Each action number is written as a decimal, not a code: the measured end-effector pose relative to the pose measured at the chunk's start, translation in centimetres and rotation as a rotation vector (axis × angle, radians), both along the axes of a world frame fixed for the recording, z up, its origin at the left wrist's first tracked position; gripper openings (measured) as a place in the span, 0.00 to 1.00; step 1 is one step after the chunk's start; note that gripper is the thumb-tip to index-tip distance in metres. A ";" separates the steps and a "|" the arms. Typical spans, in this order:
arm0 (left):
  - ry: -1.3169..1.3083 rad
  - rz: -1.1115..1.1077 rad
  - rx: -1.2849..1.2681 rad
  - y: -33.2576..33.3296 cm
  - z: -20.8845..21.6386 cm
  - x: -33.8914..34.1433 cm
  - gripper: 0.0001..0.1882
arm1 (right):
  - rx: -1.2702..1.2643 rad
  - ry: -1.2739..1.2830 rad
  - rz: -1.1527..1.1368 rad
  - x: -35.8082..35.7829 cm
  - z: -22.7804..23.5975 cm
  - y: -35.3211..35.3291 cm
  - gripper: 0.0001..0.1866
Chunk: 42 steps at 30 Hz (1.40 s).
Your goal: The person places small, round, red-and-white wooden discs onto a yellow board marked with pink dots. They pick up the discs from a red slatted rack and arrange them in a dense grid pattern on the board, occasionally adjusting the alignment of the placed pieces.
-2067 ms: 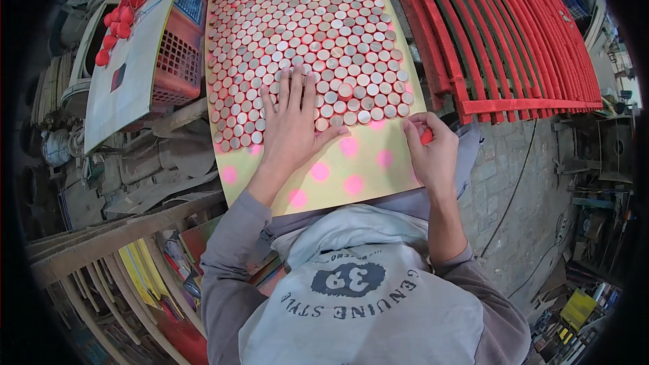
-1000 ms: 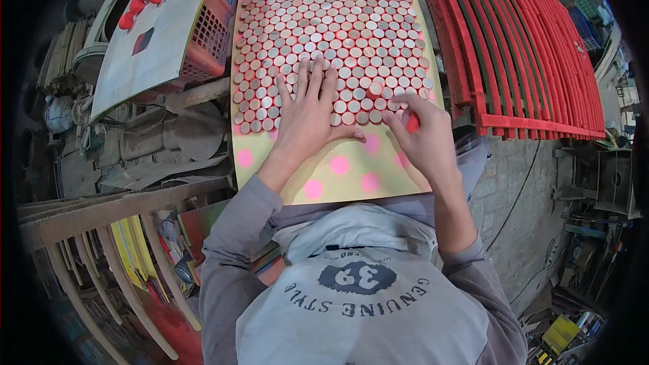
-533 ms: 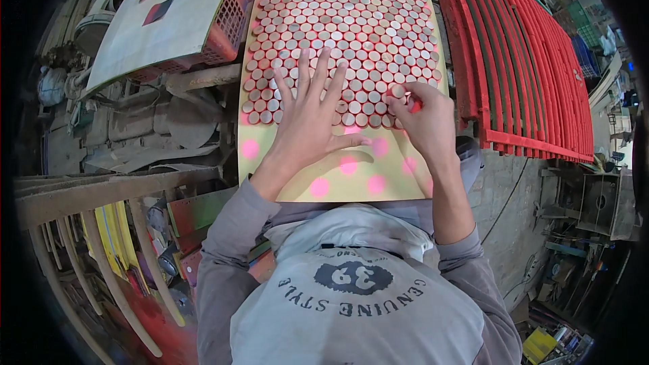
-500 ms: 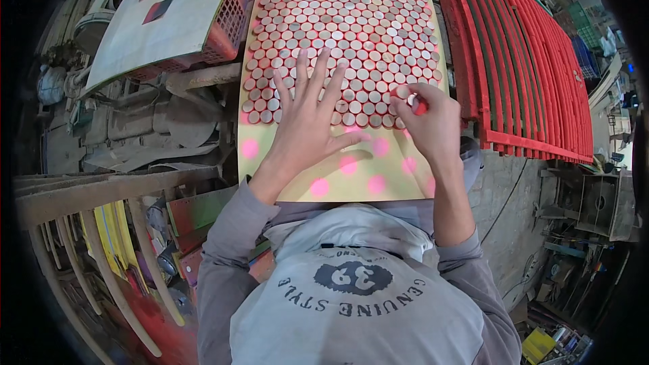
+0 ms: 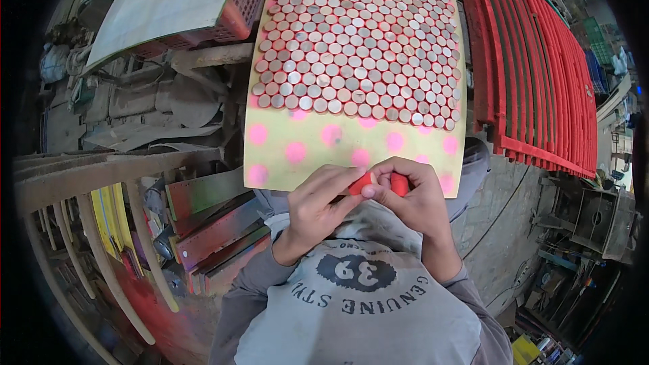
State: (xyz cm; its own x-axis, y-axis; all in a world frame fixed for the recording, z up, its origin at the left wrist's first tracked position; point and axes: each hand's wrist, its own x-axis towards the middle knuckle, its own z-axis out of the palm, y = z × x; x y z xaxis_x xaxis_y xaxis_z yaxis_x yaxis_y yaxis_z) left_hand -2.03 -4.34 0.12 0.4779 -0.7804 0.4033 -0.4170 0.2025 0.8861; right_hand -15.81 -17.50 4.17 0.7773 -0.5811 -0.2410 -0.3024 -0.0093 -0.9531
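A yellow board [image 5: 318, 155] with pink spots lies in front of me, its far part packed with several rows of round red-rimmed caps [image 5: 358, 47]. Both hands are drawn back to the board's near edge, close to my chest. My left hand [image 5: 318, 199] and my right hand [image 5: 419, 196] meet over small red caps [image 5: 378, 184], fingers pinching them together between the two hands. My grey printed shirt fills the lower part of the view.
A red slatted metal grille [image 5: 541, 61] lies to the right of the board. A red plastic basket [image 5: 236, 10] under a pale sheet [image 5: 176, 0] sits at upper left. Wooden beams [image 5: 101, 176] and painted scrap pieces [image 5: 209, 230] are stacked at the left.
Both hands have left the rows of caps and pulled back to the near edge, now joined over red caps. The view has shifted so the board sits higher.
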 end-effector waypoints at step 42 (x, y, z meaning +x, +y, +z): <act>0.725 0.103 0.075 8.8 -2.1 6.0 0.18 | -0.506 0.071 0.130 10.4 -2.6 4.4 0.15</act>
